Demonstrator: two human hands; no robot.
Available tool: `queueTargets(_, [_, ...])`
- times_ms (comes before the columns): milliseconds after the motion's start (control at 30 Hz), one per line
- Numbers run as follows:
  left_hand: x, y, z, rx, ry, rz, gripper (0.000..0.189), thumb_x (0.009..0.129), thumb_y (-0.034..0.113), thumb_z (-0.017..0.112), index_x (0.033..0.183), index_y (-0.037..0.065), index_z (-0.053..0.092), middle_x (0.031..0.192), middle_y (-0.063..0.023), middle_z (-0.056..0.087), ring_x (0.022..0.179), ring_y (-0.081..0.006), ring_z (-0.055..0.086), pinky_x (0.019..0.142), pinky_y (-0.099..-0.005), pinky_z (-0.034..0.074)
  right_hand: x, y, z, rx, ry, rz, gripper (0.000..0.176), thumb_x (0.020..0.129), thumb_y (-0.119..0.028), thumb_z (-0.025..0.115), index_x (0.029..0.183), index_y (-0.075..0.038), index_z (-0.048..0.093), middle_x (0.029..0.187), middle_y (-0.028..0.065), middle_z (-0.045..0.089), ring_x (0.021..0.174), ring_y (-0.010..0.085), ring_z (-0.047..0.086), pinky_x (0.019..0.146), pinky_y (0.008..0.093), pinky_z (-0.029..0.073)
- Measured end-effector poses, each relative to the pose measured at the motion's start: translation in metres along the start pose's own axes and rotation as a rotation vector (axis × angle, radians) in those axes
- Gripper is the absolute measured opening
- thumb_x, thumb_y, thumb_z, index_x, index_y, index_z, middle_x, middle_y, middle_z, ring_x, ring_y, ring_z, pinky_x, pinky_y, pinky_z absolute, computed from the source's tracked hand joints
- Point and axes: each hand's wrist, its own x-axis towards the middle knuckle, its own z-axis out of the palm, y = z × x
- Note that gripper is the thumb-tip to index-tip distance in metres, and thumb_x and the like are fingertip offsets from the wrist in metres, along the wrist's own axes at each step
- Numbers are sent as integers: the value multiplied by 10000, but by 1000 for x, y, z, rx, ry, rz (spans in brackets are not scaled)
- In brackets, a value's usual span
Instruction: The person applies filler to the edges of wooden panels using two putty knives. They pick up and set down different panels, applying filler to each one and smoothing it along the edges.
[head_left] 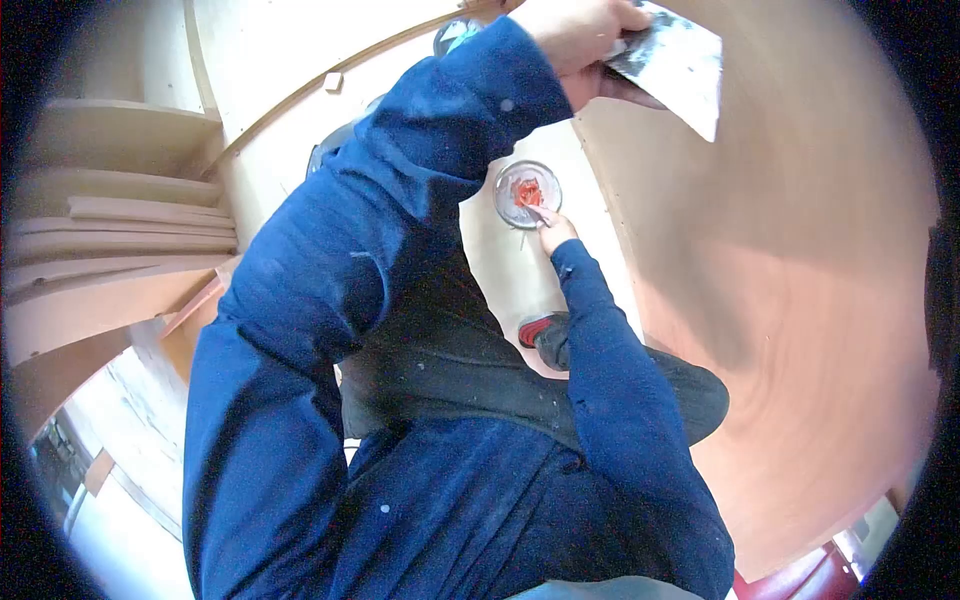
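Observation:
At the top of the head view, my left hand [575,40] is closed around the edge of a flat metal plate [685,65], which is grey and smeared on its face. It is held up and tilted, beside the curved wooden panel. Lower down, my right hand [557,232] reaches to a round, shallow container [504,214] with red paste [527,192] in it. Its fingers are bunched at the container's near rim, touching or just over the paste. Whether they pinch a small tool is too small to tell.
A large curved wooden panel [800,240] rises on the right. Stacked wooden strips and shelves [130,220] stand at the left. A small wooden block [333,82] lies near a curved batten. My bent leg [690,390] and shoe [537,332] are close below the container.

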Motion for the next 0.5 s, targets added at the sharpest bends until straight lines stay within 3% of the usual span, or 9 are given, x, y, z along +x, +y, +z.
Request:
queueTargets(33, [-12, 4, -1, 351, -6, 97, 259, 928, 138, 652, 1133, -20, 626, 1114, -148, 659, 1004, -264, 650, 869, -350, 526, 9, 25, 6, 375, 62, -245, 464, 913, -48, 541, 1349, -200, 589, 1258, 63, 640, 1122, 268, 611, 958, 457, 509])
queueTargets(67, [-41, 35, 4, 1143, -151, 374, 290, 972, 183, 607, 1194, -4, 606, 1182, -130, 644, 1064, -236, 632, 892, -319, 526, -22, -25, -26, 597, -27, 256, 477, 909, -12, 556, 1373, -121, 549, 1210, 105, 648, 1007, 236, 671, 751, 393, 601])
queueTargets(100, [-21, 9, -3, 1191, -7, 290, 330, 958, 243, 636, 1228, 55, 618, 1192, -138, 647, 1091, -277, 630, 915, -332, 523, -34, -36, -36, 602, -9, 244, 477, 909, -12, 556, 1373, -121, 549, 1210, 105, 648, 1007, 236, 671, 751, 393, 601])
queueTargets(167, [-2, -13, 8, -233, 67, -29, 315, 1016, 187, 438, 1225, -40, 498, 1112, -179, 675, 988, -275, 698, 890, -490, 581, -51, -49, -52, 1207, 25, 93, 490, 915, -22, 550, 1401, -62, 494, 1195, 112, 648, 940, 235, 692, 630, 381, 616])
queueTargets(200, [-5, -14, 9, -262, 61, -26, 328, 1019, 185, 419, 1239, -54, 461, 1126, -193, 656, 1013, -313, 685, 933, -550, 554, -57, -55, -61, 1256, 28, 58, 533, 910, -19, 555, 1431, -69, 451, 1197, 130, 638, 929, 259, 694, 666, 419, 623])
queueTargets(367, [-12, -22, 17, -256, 66, 40, 313, 979, 228, 434, 1238, 69, 508, 1147, -130, 671, 1021, -275, 687, 915, -559, 536, -69, -92, -112, 1415, 4, -324, 532, 931, -43, 556, 1442, -41, 409, 1292, 159, 571, 1071, 299, 650, 760, 471, 612])
queueTargets(433, [-10, -25, 13, -355, 8, 45, 337, 943, 218, 491, 1248, 76, 503, 1146, -122, 675, 1023, -281, 689, 901, -561, 544, -59, -97, -129, 632, 500, -487, 502, 950, -64, 555, 1428, -23, 407, 1308, 162, 551, 1128, 303, 619, 817, 492, 594])
queueTargets(467, [-8, -28, 10, -348, -48, 55, 343, 937, 203, 502, 1256, 76, 499, 1153, -124, 672, 1031, -284, 687, 900, -561, 545, -68, -108, -147, 1428, 184, -657, 457, 966, -86, 556, 1398, -12, 428, 1297, 152, 548, 1118, 291, 615, 870, 483, 573])
queueTargets(500, [-8, -29, 10, -340, -101, 62, 352, 932, 189, 512, 1265, 76, 496, 1160, -126, 670, 1040, -287, 684, 900, -561, 546, -78, -123, -161, 1433, 192, -683, 457, 966, -86, 556, 1398, -12, 428, 1297, 152, 548, 1118, 291, 615, 870, 483, 573])
